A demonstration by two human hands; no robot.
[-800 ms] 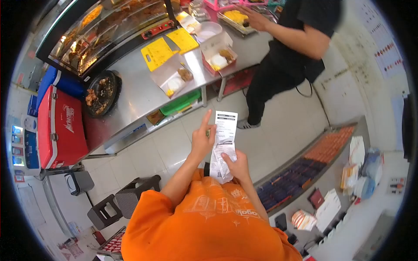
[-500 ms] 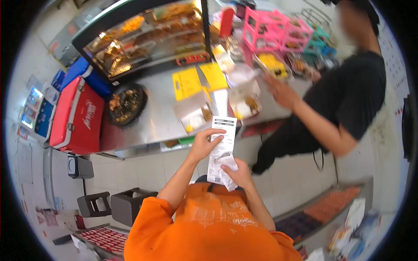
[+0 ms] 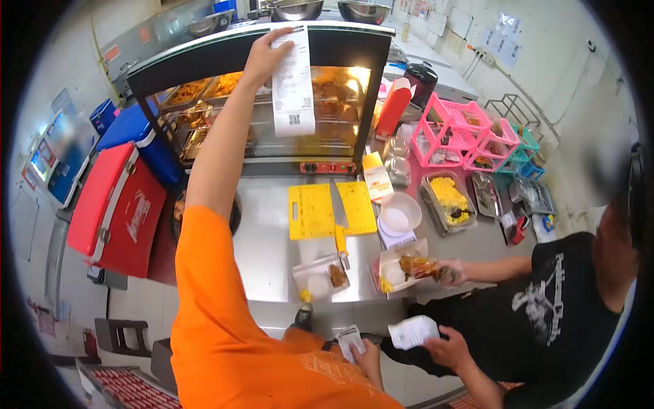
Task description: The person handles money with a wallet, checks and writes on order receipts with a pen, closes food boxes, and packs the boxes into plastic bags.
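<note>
My left hand (image 3: 266, 58) is raised to the top edge of the heated food display case (image 3: 225, 146), its fingers closed on the upper end of a long printed receipt (image 3: 293, 88). The receipt hangs down in front of the case's black frame and glass. Low near my waist, my right hand (image 3: 369, 362) grips a smaller, folded paper receipt (image 3: 351, 343). Beside it, a co-worker's hand (image 3: 449, 349) holds another receipt (image 3: 414, 332). The co-worker's other hand, apparently gloved, holds a browned piece of food (image 3: 417, 266) over an open meal box (image 3: 385, 278).
On the steel counter (image 3: 262, 266) are a yellow cutting board (image 3: 310, 211), a knife (image 3: 338, 204) and a second meal box (image 3: 317, 283) with rice. Pink baskets (image 3: 449, 136) stand at right. A red cooler (image 3: 116, 211) is at left. The co-worker stands close on my right.
My left hand has lifted the long receipt from before my body up to the display case. My right hand keeps the smaller receipt, lower down. The co-worker's hands now hold a receipt and food.
</note>
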